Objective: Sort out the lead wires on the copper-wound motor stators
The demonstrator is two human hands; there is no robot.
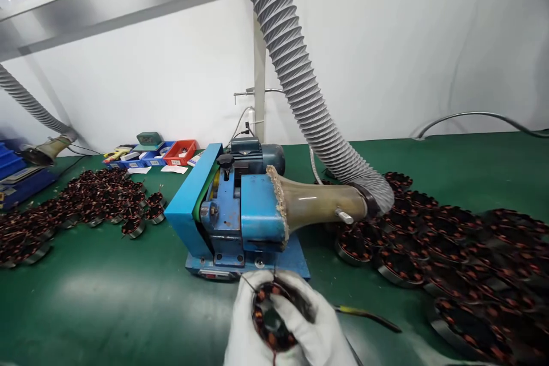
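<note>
Both my hands wear white gloves and meet at the bottom centre, just in front of a blue bench machine [234, 214]. My left hand [242, 331] and my right hand [319, 331] together grip one round motor stator [271, 317] with copper windings and a dark middle. Thin wire ends stick out from the stator's top and bottom. The machine has a blue housing, a motor at its back and a tan suction funnel [317, 203] on its right side.
A grey ribbed hose [295, 80] drops from above into the funnel. Piles of several stators lie on the green mat at left [86, 200] and right [450, 257]. Small blue and red bins [171, 151] sit at the back left. A dark, yellow-marked tool [369, 313] lies right of my hands.
</note>
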